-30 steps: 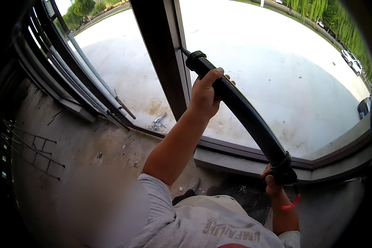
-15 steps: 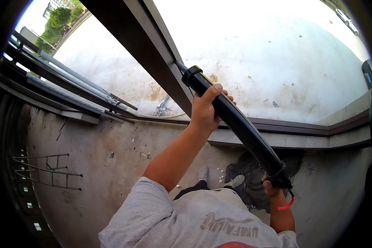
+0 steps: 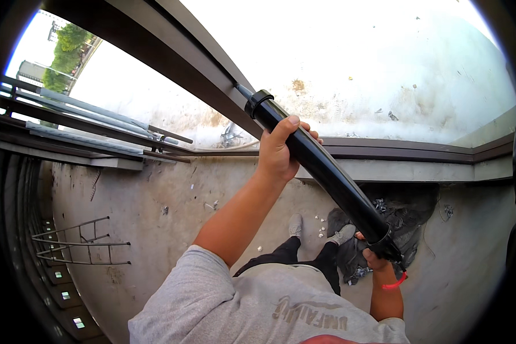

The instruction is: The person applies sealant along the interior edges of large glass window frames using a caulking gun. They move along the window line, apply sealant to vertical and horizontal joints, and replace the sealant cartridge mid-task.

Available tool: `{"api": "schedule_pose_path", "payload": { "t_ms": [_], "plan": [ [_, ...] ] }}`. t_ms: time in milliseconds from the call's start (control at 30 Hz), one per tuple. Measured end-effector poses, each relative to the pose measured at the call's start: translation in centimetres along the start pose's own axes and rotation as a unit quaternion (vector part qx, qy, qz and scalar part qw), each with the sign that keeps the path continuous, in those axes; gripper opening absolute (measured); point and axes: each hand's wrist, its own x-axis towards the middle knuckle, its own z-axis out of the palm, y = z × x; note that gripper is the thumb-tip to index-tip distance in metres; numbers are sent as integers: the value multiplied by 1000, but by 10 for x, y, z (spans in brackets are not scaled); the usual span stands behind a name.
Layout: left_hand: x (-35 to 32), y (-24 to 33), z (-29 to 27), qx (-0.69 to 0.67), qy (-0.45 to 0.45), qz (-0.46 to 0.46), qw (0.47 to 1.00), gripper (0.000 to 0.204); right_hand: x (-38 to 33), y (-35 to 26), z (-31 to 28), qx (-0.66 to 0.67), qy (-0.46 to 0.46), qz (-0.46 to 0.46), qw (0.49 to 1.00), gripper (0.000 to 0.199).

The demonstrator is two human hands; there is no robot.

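Note:
A long black caulking gun (image 3: 332, 172) slants across the middle, its nozzle (image 3: 243, 90) up at the left and its handle end down at the right. The nozzle tip meets the groove along the dark window frame post (image 3: 209, 86). My left hand (image 3: 281, 150) is wrapped round the barrel near its front cap. At the rear end, my right hand (image 3: 375, 261) is closed on the handle; the barrel and rear cap partly hide its fingers. A red loop (image 3: 395, 281) hangs from the rear of the gun.
A brown sill rail (image 3: 384, 150) runs across in front of me. Pipes (image 3: 97, 123) lie at the left by the frame. A metal ladder-like frame (image 3: 80, 243) rests on the floor at left. Dark crumpled cloth (image 3: 407, 223) with scraps lies by my feet, and white bits (image 3: 321, 226) are scattered near my shoes.
The view has tilted, so the sill appears higher and more floor shows. The nozzle tip has shifted slightly left and up in view, still at the frame post. Both hands keep their hold.

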Motion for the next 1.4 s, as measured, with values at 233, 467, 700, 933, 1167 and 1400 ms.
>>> {"api": "schedule_pose_path", "payload": {
  "t_ms": [233,467,700,933,1167,1400],
  "plan": [
    [19,-56,-64,2,36,-63,997,21,26,-1,31,13,8,-44,999,34],
    [44,-116,-127,-16,51,-130,990,17,14,62,65,13,24,-18,999,29],
    [75,-187,-205,-37,109,-169,979,15,-17,149,100,3,33,-5,999,27],
    [103,-244,-252,-58,201,-211,955,24,-33,195,113,-47,25,51,997,29],
    [118,-273,-275,-36,246,-223,943,27,-34,192,115,-38,-18,128,991,23],
    [120,-270,-281,-15,247,-231,941,37,-26,132,98,149,-57,192,968,74]
  ]
}}
